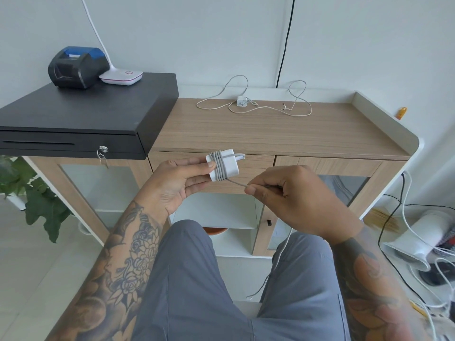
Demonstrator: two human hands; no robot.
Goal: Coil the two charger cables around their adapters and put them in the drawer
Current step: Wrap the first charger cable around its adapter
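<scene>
Before a wooden counter (270,129), his left hand (177,185) grips a white adapter (225,164) banded with grey cable (236,183); right hand (290,193) pinches the tail.

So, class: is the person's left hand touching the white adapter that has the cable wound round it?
Touching. The head view shows the left hand holding the white adapter, with the thumb pressed on its near edge beside the cable coils.

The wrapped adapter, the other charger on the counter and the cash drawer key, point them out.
Wrapped adapter (227,166), head view, bare white face.
Other charger (240,100), head view, adapter body.
Cash drawer key (103,157), head view, hanging key.
</scene>
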